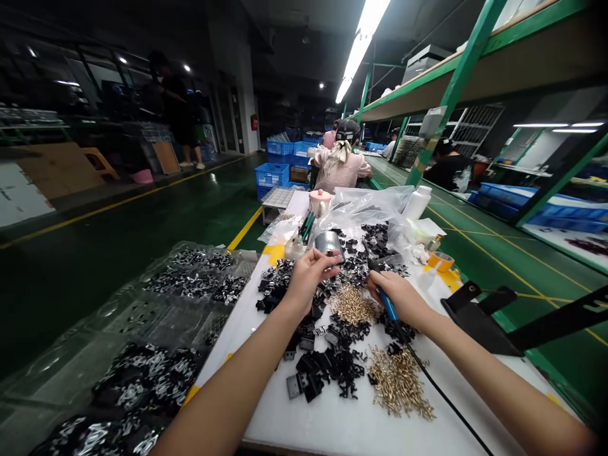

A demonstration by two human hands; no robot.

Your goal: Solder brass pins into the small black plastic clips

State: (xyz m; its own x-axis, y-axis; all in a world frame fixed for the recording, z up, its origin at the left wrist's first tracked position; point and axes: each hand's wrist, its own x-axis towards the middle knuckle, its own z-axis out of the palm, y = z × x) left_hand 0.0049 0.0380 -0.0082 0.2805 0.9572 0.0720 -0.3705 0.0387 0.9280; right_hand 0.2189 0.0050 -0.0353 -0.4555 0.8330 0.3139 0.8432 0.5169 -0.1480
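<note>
My right hand (396, 294) is wrapped round a blue-handled soldering iron (388, 305), whose black cable trails toward the table's front edge. Its dark tip end points away from me. Opposite, the fingers of my left hand (311, 272) are pinched together, and any small part between them is too small to make out. Just behind those fingertips is a shiny grey rounded object (329, 242). Below and between my hands lie a heap of small brass-coloured pins (354, 305) and many small black plastic parts (327, 364). Another pile of brass-coloured pins (401, 383) lies nearer to me.
Clear plastic trays (156, 320) of black and metal parts stand left of the white table (342, 427). A black bracket (484, 316), yellow tape roll (441, 261) and white bottle (418, 202) are at right. A plastic bag (365, 206) and pink-lidded cup (320, 201) lie behind. A co-worker (342, 161) sits ahead.
</note>
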